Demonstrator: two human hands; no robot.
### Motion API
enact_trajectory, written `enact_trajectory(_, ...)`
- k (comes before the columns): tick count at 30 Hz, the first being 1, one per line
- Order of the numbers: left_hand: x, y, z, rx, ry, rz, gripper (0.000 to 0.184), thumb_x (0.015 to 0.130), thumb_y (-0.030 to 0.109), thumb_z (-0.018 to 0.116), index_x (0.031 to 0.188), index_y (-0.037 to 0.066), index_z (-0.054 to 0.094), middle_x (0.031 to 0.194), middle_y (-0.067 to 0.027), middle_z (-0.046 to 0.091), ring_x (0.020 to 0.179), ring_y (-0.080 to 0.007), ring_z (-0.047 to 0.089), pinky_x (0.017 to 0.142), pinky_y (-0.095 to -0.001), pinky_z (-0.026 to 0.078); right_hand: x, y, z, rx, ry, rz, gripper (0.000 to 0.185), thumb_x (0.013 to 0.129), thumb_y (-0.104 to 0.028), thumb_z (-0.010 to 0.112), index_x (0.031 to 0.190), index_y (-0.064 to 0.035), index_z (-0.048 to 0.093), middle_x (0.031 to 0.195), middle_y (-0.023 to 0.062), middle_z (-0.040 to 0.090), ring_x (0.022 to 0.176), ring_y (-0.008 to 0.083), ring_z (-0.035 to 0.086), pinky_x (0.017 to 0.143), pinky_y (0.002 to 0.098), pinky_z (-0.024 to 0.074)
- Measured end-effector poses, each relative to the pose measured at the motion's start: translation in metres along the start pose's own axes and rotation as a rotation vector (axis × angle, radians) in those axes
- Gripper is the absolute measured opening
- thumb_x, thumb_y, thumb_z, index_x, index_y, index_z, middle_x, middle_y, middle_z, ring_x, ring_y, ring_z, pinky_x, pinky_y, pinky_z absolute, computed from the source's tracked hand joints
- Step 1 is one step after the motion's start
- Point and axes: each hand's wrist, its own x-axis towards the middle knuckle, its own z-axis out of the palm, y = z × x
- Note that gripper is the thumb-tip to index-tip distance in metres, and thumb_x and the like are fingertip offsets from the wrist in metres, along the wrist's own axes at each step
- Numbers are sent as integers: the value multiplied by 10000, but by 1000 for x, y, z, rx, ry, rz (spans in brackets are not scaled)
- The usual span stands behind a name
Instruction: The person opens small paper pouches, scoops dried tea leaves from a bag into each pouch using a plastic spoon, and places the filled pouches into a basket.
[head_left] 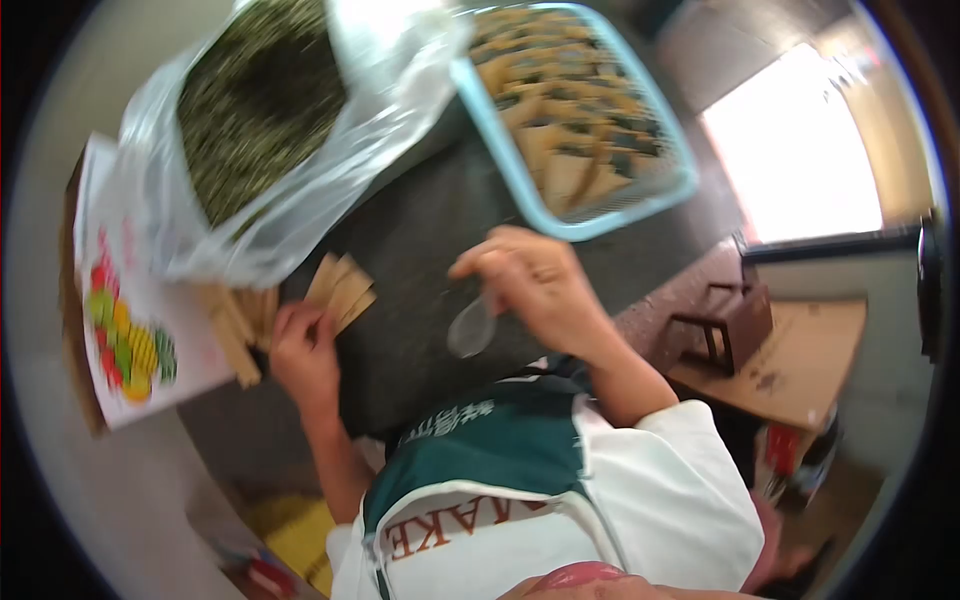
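Note:
My right hand (535,285) is closed on a clear plastic spoon (472,330), its bowl hanging down over the dark tabletop. The spoon looks empty, though blur hides detail. On the left, my left hand (305,355) has its fingers bent together at small brown paper bags (343,290), which fan out beyond the fingertips. More flat brown paper strips (232,330) lie just beside that hand, on its left. Above them stands an open clear plastic bag (385,130) full of dried green, leafy-looking bits (250,120).
A light blue basket (530,205) at the back holds rows of brown paper bags (575,175) with dark contents showing. A white carton with printed fruit (130,330) sits at the left. To the right are a brown stool (735,325) and a cardboard sheet (815,350).

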Motion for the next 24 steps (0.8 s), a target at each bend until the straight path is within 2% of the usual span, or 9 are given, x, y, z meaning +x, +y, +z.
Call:
enact_trajectory(7,1,-7,2,-125,-4,-4,219,706,-75,761,714,-37,546,761,-86,558,700,-203,542,674,-315,448,-14,6,-6,-80,-24,-145,363,1043,-282,473,976,11,677,846,56,562,622,101,560,583,254,459)
enact_trajectory(9,0,-9,2,-122,-7,12,230,721,-62,757,706,-36,528,758,-76,553,720,-182,537,699,-301,447,-20,3,-8,-81,-58,-63,354,1022,-278,503,953,29,665,853,124,602,761,218,595,691,335,485)
enact_trajectory(13,-2,-17,-2,-240,-75,-78,215,766,-19,764,736,-30,552,798,-63,591,735,-143,539,700,-282,454,-31,4,-9,6,-45,-21,335,1020,-260,510,953,32,659,829,108,583,629,168,583,610,302,488)
enact_trajectory(14,-2,-18,-7,-277,-91,-111,209,779,-3,767,744,-26,563,816,-63,604,738,-133,540,697,-274,456,-33,10,-9,14,-50,-40,351,1035,-283,498,981,14,678,838,52,564,638,91,579,582,247,470)
enact_trajectory(16,-3,-26,-8,-275,-122,-119,175,794,23,775,781,-16,605,820,-48,630,726,-113,553,687,-256,464,-42,13,-7,98,-26,33,343,1031,-279,512,998,16,683,844,37,597,650,74,576,589,231,469)
enact_trajectory(19,-5,-23,-6,-362,-117,-203,144,825,48,754,919,-13,663,818,-31,650,751,-103,584,707,-265,484,-52,15,-5,112,-8,158,312,1023,-263,521,1026,-5,696,742,5,614,664,60,569,617,215,467)
enact_trajectory(20,-7,-19,-6,-284,-97,-150,203,863,64,716,1041,-24,670,833,-46,663,779,-108,602,723,-275,495,-55,20,-4,95,-6,163,318,1029,-260,502,1039,-2,689,733,3,618,665,60,571,631,215,469)
enact_trajectory(21,-8,-9,-7,-222,-55,-115,219,880,67,685,1074,-33,666,837,-78,663,754,-146,618,710,-284,494,-58,26,-3,98,1,170,327,1034,-262,484,1041,-2,683,721,7,621,664,59,571,634,209,465)
enact_trajectory(24,-9,-8,-11,-61,-57,-1,174,862,64,687,996,-46,678,849,-119,638,711,-213,623,670,-294,485,-65,33,-2,111,5,182,308,1029,-240,509,1038,10,689,742,16,622,672,58,564,629,207,465)
